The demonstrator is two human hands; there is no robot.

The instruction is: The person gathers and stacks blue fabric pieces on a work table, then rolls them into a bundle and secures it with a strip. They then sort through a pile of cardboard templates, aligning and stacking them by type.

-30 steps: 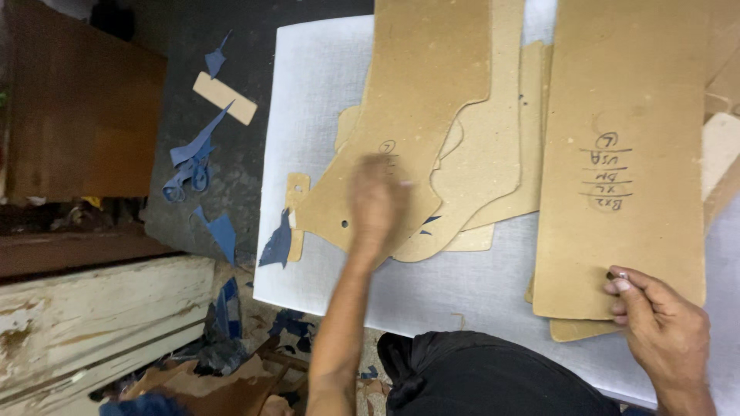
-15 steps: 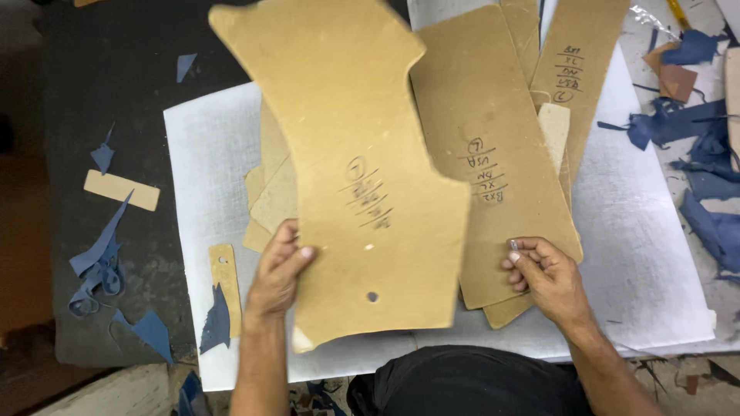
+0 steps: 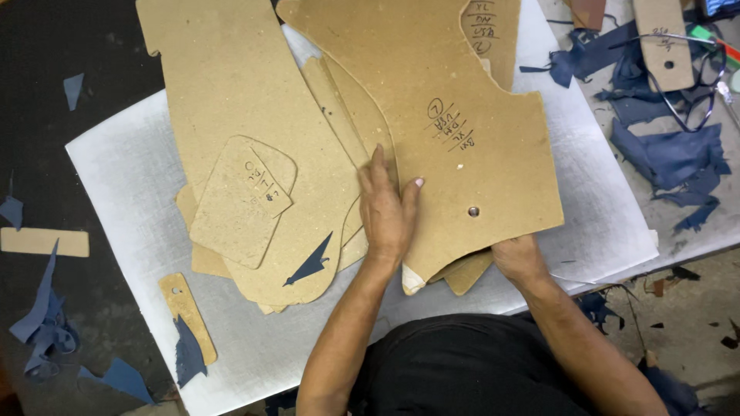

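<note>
- the left hand (image 3: pixel 388 212) is lying flat, fingers (image 3: pixel 378 166) stretched out and close together, pressing on the left edge of a large cardboard pattern piece (image 3: pixel 455 139); it is gripping nothing.
- the right hand (image 3: pixel 518 258) is reaching under the same piece's lower edge; its fingers are hidden beneath the board, so whether they are clasping it cannot be told.
- the large piece, handwritten and punched with a small hole, is lying on top of a stack of similar tan patterns at the middle of a white board (image 3: pixel 593 223).
- to the left, another big pattern (image 3: pixel 231 85) is carrying a small rounded pattern (image 3: pixel 243 202) and a dark blue scrap (image 3: pixel 311 263).
- a narrow cardboard strip (image 3: pixel 185 312) is sitting near the board's front left corner.
- blue fabric offcuts (image 3: pixel 667 154) are lying heaped to the right, well apart from both hands.
</note>
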